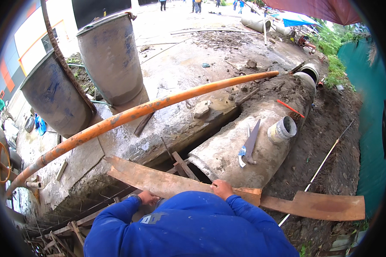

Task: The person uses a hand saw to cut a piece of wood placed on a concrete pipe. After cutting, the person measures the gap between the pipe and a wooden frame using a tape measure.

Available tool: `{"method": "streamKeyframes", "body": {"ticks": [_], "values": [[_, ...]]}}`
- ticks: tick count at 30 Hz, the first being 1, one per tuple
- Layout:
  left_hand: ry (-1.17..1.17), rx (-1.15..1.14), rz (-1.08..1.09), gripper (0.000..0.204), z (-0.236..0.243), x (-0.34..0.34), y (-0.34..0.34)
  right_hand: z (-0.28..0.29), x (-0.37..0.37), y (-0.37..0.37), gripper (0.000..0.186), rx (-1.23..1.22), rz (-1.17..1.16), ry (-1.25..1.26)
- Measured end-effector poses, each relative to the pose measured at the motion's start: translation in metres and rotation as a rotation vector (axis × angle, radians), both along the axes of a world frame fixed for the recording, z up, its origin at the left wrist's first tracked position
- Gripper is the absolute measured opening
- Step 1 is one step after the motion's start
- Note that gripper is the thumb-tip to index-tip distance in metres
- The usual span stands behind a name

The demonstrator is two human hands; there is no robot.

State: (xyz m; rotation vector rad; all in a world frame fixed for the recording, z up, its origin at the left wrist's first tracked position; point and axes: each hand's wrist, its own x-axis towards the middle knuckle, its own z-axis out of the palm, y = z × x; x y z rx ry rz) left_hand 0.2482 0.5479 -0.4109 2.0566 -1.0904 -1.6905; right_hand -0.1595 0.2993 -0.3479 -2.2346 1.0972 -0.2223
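Observation:
A long wooden board (171,182) stretches across in front of my body, beside the broken end of a large concrete pipe (227,156). My right hand (221,189) is closed over the board's edge near its right part. At the near edge, left of the middle, my left hand (148,198) has its fingers curled against the board; some of them are hidden. On the concrete pipe lie a handsaw (252,139) with a blue and white handle and what looks like a hammer (249,159) partly beneath it. Beside them stands a dirty white bucket (282,130).
An orange pipe (154,104) arches across the view. Two large concrete cylinders (111,60) stand at left. A dark trench (221,128) runs beside the concrete pipe. At right are a notched board (326,205), a thin white pole (324,165) and green netting (371,128).

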Motion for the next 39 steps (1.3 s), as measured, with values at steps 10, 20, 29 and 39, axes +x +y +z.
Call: {"method": "streamKeyframes", "body": {"ticks": [10,20,29,39], "values": [[0.572,0.043,0.806,0.037,-0.041,-0.024,0.023,-0.04,-0.008,0.007,0.027,-0.176,0.098,0.189],[0.678,-0.154,1.153,0.022,-0.058,-0.048,0.012,-0.018,-0.02,-0.003,0.026,0.126,0.054,0.095],[0.729,-0.236,1.096,0.021,0.01,-0.05,0.027,0.0,-0.036,-0.05,0.039,0.437,0.355,0.163],[0.448,-0.426,0.924,0.04,0.062,-0.042,-0.016,0.022,-0.041,-0.013,0.032,-0.071,0.336,0.215]]}}
